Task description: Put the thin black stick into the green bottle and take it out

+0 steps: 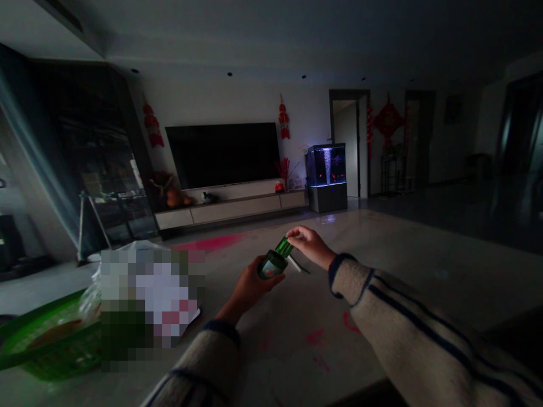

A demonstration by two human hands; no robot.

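Note:
My left hand [250,282] is wrapped around a dark green container [272,264] with a pale label, tilted up to the right over the table. At its upper end is a brighter green, shiny piece [284,247]; whether this is a cap or something inside the container I cannot tell. The fingertips of my right hand [307,240] pinch the top of that piece. Just behind the container, a thin stick [299,264], white with a dark end, shows on the table.
The pale tabletop [322,299] has pink-red smears. To the left stand a green basket [55,350] and a clear plastic bag [91,285], beside a blurred-out patch. Farther off are a low cabinet [237,208], a television [224,155] and a lit fish tank [328,167].

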